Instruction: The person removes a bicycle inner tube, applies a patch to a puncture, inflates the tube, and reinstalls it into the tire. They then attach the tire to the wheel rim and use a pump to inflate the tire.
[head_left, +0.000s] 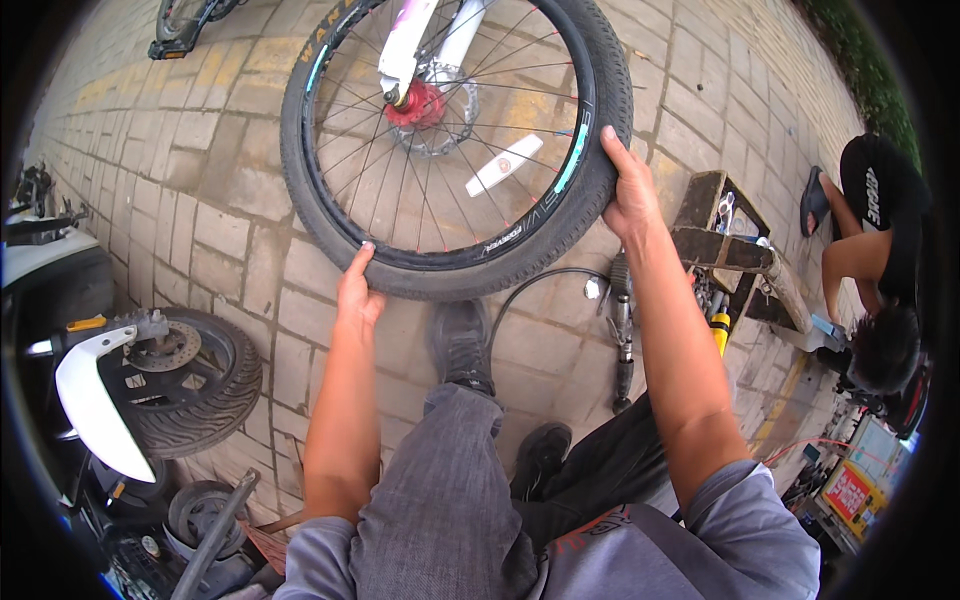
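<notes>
A bicycle wheel with a black tyre (330, 215), thin spokes, a red hub (418, 104) and a white fork stands on the brick paving in front of me. My left hand (357, 288) presses on the tyre's lower left edge, fingers flat against the rubber. My right hand (631, 190) clasps the tyre's right side, fingers wrapped over the tread. A white reflector (503, 163) sits among the spokes. My legs in grey trousers and dark shoes (462, 345) reach toward the wheel.
A scooter wheel with white mudguard (170, 375) stands at left. A floor pump with black hose (620, 340) lies right of my foot, beside a dark wooden toolbox (720, 235). A person in black (875, 240) crouches at right. A pedal (180, 40) shows at top left.
</notes>
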